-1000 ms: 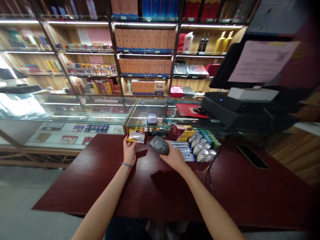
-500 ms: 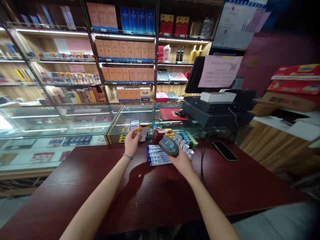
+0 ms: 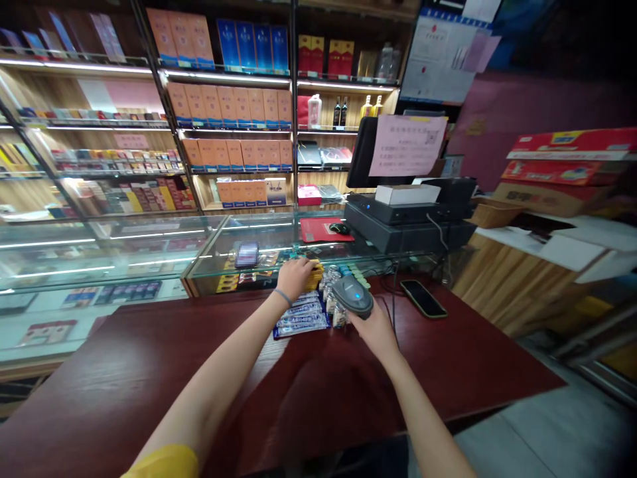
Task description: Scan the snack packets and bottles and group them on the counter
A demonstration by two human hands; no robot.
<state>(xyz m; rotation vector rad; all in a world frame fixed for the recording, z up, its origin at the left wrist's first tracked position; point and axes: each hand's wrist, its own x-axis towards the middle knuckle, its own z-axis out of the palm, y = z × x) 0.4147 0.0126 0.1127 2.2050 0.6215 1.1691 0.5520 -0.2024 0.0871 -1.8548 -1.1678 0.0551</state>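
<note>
My right hand grips a dark grey barcode scanner, holding it above the right side of the goods. A small blue light shows on its top. My left hand is closed with curled fingertips on a yellow packet at the stack behind the sachets; the fingers hide most of it. Blue-and-white long sachets lie in a pile in front of the left hand. Between the sachets and the scanner stand rows of small silver-topped containers, partly covered by the scanner.
A phone lies on the dark red table to the right. Behind, on the glass counter, are a mouse on a red mat and a cash register. Stacked cartons stand at right.
My left hand has moved right, from holding up a yellow-edged packet to the yellow stack. The scanner in my right hand has shifted right, off the sachets. The view has turned slightly right.
</note>
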